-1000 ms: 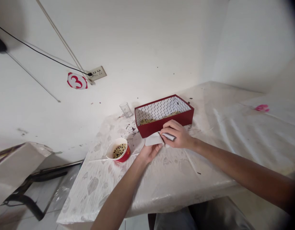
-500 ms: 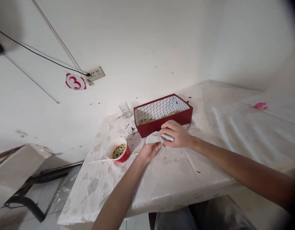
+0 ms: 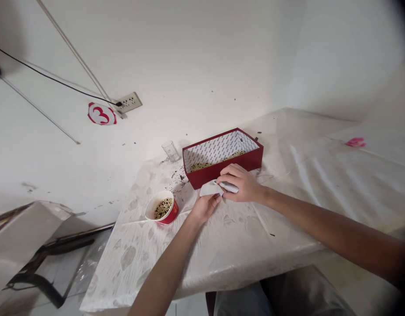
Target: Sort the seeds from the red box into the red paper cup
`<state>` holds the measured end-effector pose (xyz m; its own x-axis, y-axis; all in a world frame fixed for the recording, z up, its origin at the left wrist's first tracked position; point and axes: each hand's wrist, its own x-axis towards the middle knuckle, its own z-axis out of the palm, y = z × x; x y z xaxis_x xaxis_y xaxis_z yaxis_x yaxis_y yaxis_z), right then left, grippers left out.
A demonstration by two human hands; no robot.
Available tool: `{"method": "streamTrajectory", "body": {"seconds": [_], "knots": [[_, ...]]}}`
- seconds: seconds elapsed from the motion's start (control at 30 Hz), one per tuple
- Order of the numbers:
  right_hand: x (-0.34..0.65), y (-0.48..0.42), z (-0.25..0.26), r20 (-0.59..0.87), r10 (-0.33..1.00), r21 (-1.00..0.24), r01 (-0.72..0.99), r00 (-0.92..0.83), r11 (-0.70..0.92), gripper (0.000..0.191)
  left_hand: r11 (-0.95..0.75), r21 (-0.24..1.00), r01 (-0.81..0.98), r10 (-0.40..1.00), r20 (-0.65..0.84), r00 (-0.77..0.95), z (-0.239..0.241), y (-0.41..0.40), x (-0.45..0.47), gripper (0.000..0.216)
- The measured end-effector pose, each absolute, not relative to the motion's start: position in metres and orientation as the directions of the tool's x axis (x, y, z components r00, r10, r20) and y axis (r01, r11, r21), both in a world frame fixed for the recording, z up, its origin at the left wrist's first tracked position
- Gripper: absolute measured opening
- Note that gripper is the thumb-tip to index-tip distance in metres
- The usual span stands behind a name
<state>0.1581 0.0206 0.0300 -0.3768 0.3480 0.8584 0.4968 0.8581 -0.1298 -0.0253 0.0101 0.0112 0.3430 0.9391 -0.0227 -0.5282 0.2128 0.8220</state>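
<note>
My left hand is closed on a thin white piece, like paper or card, holding its lower edge. My right hand is wrapped round a smooth silver-grey object whose kind I cannot make out. Its front end meets the right side of the white piece, and the fingers hide the contact. Both hands are just in front of a dark red open box with patterned white lining and a layer of mixed pale and dark grains. Left of my left hand stands a red and white paper bowl holding similar grains.
A clear glass stands by the wall, left of the box. Dark scraps lie scattered near it on the plastic-covered table. A wall socket with a plugged-in cable is above. Another covered surface is at the left edge.
The white piece has tilted slightly between my hands, and its shape looks flatter and more angular. Both hands keep nearly the same place. The view has shifted a little.
</note>
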Motion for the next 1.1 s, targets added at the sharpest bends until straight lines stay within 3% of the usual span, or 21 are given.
{"method": "streamTrajectory", "body": {"seconds": [0.13, 0.5, 0.7, 0.9, 1.1], "knots": [[0.156, 0.019, 0.03, 0.868, 0.369, -0.188, 0.467, -0.332, 0.864, 0.021, 0.191, 0.832, -0.522, 0.947, -0.015, 0.322, 0.015, 0.007, -0.023, 0.045], [0.155, 0.016, 0.036, 0.87, 0.397, -0.234, 0.466, -0.291, 0.854, 0.008, 0.308, 0.759, -0.574, 0.903, -0.043, 0.428, 0.019, 0.012, -0.027, 0.019], [0.158, 0.019, 0.037, 0.861, 0.38, -0.165, 0.519, -0.34, 0.839, 0.006, 0.316, 0.783, -0.536, 0.919, -0.113, 0.378, 0.014, 0.014, -0.03, 0.025], [0.16, 0.021, 0.038, 0.837, 0.417, -0.174, 0.55, -0.355, 0.817, 0.007, 0.292, 0.778, -0.557, 0.95, -0.169, 0.262, 0.005, 0.017, -0.028, 0.048], [0.158, 0.019, 0.04, 0.844, 0.438, -0.285, 0.431, -0.311, 0.856, 0.011, 0.412, 0.698, -0.585, 0.91, -0.286, 0.3, 0.006, 0.017, -0.027, 0.026]]}}
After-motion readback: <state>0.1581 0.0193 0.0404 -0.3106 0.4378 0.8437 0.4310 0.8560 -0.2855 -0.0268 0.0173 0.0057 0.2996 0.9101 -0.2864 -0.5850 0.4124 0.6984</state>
